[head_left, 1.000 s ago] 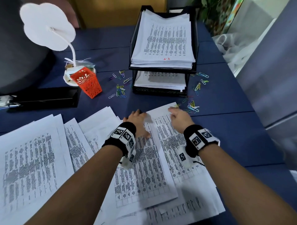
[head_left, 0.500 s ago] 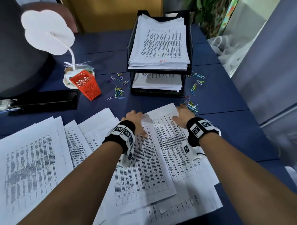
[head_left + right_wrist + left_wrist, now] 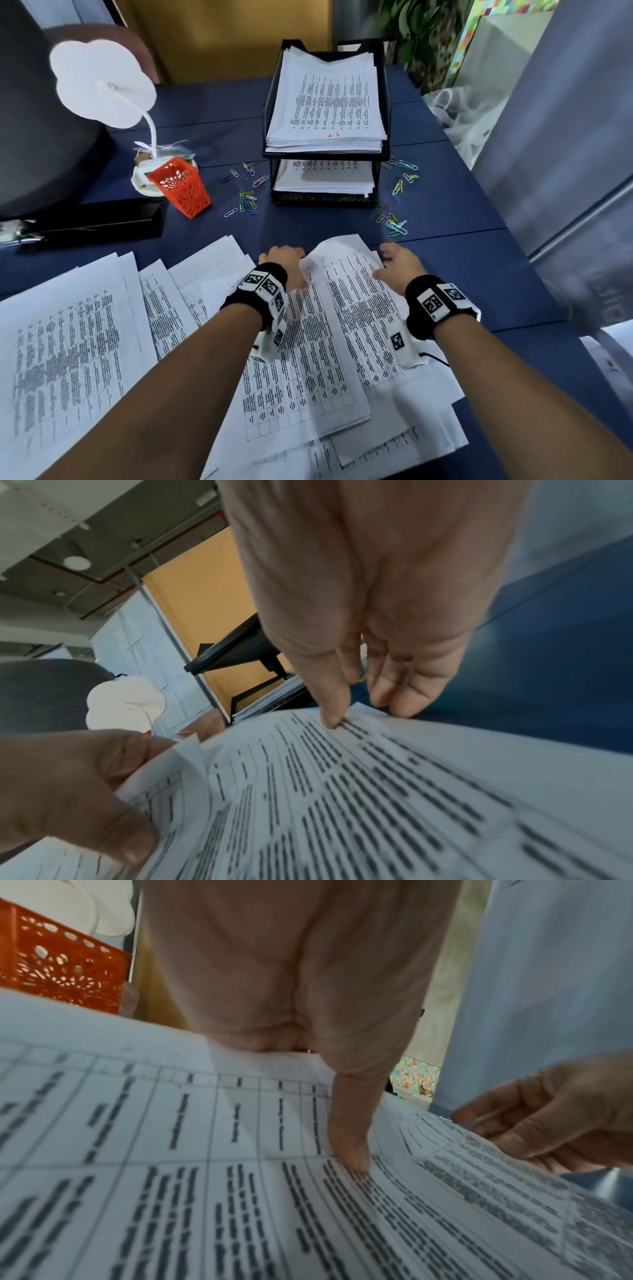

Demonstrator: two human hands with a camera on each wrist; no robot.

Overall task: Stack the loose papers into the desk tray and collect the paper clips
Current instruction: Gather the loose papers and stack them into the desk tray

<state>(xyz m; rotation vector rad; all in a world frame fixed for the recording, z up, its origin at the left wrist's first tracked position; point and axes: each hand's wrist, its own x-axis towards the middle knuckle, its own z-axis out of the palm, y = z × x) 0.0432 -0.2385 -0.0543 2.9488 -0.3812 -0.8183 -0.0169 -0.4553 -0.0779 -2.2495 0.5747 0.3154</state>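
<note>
Two bare hands are placed at the far edge of a bundle of printed white sheets lying on the dark blue desk. The left hand grips the bundle's far left corner: in the left wrist view the thumb is pressed on the printed face, and in the right wrist view the fingers are curled under the lifted, bent edge. The right hand pinches the far right corner, with the thumb on top and the remaining fingers curled just beyond the edge. The bundle's far edge is raised and bowed, while its near part rests on further loose printed sheets spread across the near side of the desk. A black two-tier mesh desk tray stands beyond the hands, well apart from them; each tier holds a stack of paper. Coloured paper clips are scattered on the desk at both sides of the tray. An orange perforated plastic cup stands tilted to the left of the tray, beside a white lamp with a cloud-shaped head.
</note>
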